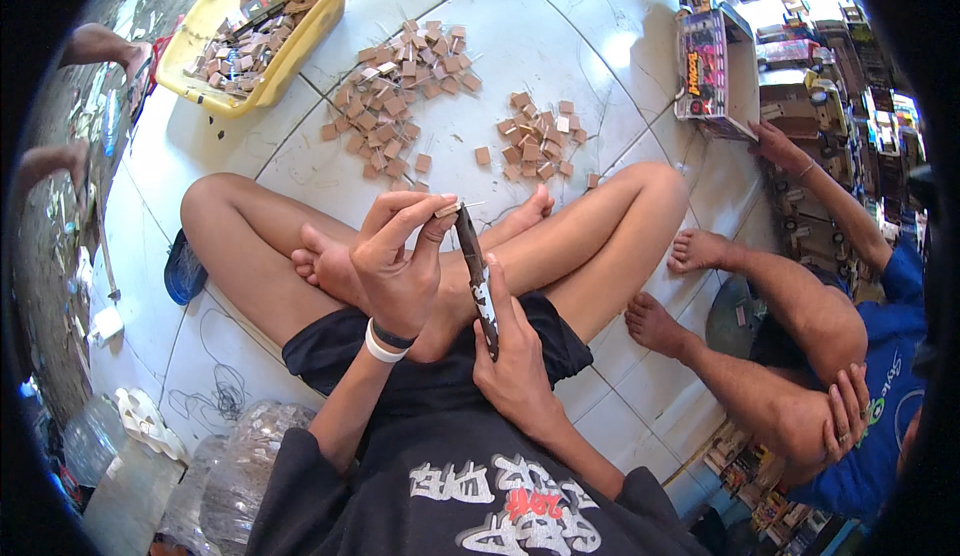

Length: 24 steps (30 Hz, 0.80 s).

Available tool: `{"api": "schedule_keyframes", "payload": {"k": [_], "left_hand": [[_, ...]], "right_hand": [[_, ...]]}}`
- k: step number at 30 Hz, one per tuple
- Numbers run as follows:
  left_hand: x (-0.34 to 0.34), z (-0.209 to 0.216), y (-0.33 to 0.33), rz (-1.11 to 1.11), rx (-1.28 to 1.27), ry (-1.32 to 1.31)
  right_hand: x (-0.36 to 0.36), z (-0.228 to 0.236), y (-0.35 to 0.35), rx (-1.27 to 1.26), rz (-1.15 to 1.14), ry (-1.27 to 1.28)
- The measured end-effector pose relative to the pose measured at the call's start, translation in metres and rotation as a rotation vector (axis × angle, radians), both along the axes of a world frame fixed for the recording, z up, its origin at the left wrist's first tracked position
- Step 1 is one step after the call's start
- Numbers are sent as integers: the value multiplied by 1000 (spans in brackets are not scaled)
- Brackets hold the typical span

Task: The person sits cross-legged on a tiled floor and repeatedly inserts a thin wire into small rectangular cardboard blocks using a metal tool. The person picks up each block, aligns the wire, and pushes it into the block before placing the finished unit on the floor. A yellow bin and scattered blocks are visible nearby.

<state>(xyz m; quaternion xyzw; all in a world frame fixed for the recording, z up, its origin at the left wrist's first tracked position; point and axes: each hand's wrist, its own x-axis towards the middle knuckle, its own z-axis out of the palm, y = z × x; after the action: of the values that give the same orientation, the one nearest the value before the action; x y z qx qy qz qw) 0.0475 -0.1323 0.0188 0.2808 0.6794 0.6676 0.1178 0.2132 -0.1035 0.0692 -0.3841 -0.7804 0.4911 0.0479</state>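
In front of my lap, my left hand (400, 261) pinches a small brown square piece (447, 211) between thumb and fingers. A thin pale pin sticks out to the right from that piece. My right hand (515, 356) is closed around a long, slim dark hand tool (478, 281) with worn pale patches; its exact kind I cannot make out. The tool points upward, and its tip meets the piece beside the pin. Beyond my crossed legs lie a larger heap of similar square pieces (390, 106) with pins and a smaller heap (540, 138) to its right.
A yellow tub (335, 31) with brown pieces stands far left. On the right, a person in blue (860, 426) sits with one hand at a printed box (712, 66), before stacked toy vehicles (830, 146). Clear plastic bags (240, 466) and tangled thread (215, 391) lie near left.
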Motion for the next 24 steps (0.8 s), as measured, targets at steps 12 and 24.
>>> {"api": "schedule_keyframes", "payload": {"k": [12,24], "left_hand": [[-33,8,-6,-106,-82,-377],[-42,30,-14,-267,-116,-607]], "right_hand": [[7,14,11,-276,-122,86],[23,16,27,-314,62,99]]}}
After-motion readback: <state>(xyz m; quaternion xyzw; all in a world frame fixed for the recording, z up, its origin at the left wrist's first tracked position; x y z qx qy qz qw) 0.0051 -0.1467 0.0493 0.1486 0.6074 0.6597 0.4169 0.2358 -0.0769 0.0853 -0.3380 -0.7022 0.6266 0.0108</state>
